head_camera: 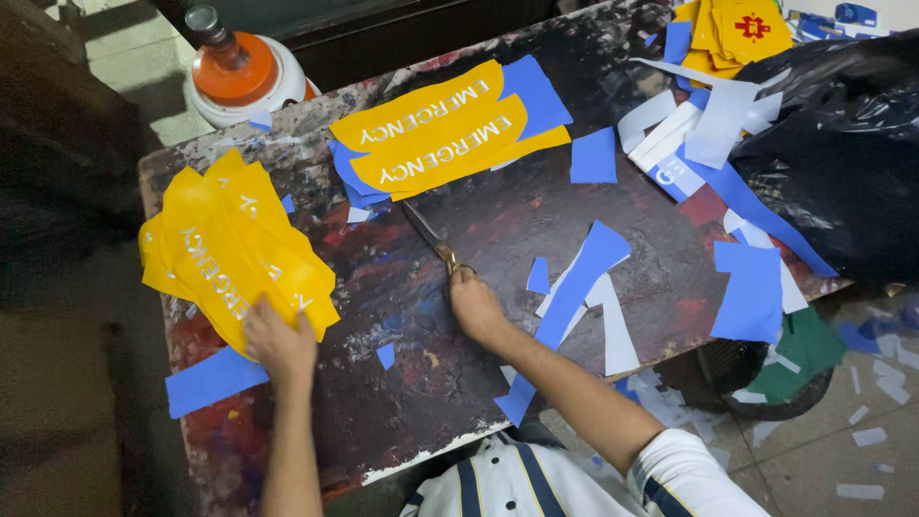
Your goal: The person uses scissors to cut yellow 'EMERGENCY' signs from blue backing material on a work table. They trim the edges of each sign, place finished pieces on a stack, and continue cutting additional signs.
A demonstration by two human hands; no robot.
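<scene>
left hand (280, 342) fingers press flat on yellow stickers (233, 254); right hand (476, 306) fingers curl around scissors (433, 239).

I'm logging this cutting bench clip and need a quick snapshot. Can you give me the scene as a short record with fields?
Left hand: left hand rests on the yellow sticker stack at the table's left edge
Right hand: right hand grips the scissors, blades pointing away from the person
Surface: dark paint-stained table
Further back: second yellow stack on blue backing
Scraps: blue offcuts and white strips
Right side: black plastic bag
</scene>
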